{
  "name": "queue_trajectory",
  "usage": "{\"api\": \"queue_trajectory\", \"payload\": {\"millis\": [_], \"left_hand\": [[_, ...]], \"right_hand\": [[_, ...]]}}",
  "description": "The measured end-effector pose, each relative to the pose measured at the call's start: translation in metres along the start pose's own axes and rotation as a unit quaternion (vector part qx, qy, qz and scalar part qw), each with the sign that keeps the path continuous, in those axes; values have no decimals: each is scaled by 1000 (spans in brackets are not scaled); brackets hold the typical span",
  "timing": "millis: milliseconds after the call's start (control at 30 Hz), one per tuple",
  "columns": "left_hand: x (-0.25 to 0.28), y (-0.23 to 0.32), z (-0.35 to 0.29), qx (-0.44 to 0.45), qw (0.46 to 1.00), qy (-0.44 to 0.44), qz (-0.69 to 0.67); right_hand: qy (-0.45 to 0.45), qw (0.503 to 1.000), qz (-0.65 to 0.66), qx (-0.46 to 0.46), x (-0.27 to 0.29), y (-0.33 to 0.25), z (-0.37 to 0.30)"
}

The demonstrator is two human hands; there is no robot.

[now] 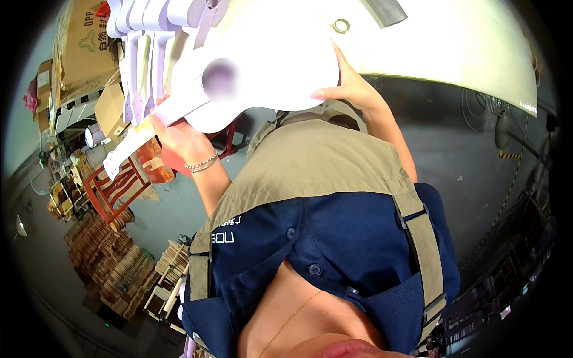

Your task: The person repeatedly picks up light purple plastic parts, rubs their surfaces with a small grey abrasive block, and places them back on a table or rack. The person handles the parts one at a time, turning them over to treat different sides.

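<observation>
A pale, unstrung ukulele or small guitar (pixel 274 71) lies across in front of me, overexposed by bright light. Its round sound hole faces up, and its neck points to the lower left. My left hand (pixel 182 138) is closed around the neck near the body. At the other end, my right hand (pixel 355 89) grips the rounded edge of the body, thumb on the near side and fingers partly hidden behind. Beyond the neck, a row of similar lilac instruments (pixel 152 17) stands close together, necks toward me.
The white worktable (pixel 453 51) carries a small roll of tape (pixel 341 25) and a grey strip (pixel 385 11). At left are a cardboard box (pixel 83 45), a red-brown wooden chair (pixel 117 190) and stacked wooden pieces (pixel 113 262). A fan (pixel 503 130) stands at right.
</observation>
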State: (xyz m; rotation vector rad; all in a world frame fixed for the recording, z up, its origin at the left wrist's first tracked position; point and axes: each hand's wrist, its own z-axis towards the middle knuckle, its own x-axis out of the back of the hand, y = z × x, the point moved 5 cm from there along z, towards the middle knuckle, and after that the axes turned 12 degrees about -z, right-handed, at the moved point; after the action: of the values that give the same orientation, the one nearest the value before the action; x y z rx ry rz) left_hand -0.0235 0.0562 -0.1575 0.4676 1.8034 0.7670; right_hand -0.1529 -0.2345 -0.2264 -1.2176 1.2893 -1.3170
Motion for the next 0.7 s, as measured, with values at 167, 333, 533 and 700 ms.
{"api": "queue_trajectory", "payload": {"millis": [167, 333, 533, 700], "left_hand": [[-4, 1, -2, -22, 1000, -6, 14], [0, -1, 3, -24, 999, -22, 6], [7, -3, 9, -55, 998, -14, 18], [8, -8, 14, -88, 995, -33, 32]], "right_hand": [[72, 976, 156, -131, -5, 7, 7], [96, 956, 214, -173, -4, 19, 14], [67, 997, -44, -21, -2, 23, 18], [289, 891, -344, -64, 57, 47, 26]]}}
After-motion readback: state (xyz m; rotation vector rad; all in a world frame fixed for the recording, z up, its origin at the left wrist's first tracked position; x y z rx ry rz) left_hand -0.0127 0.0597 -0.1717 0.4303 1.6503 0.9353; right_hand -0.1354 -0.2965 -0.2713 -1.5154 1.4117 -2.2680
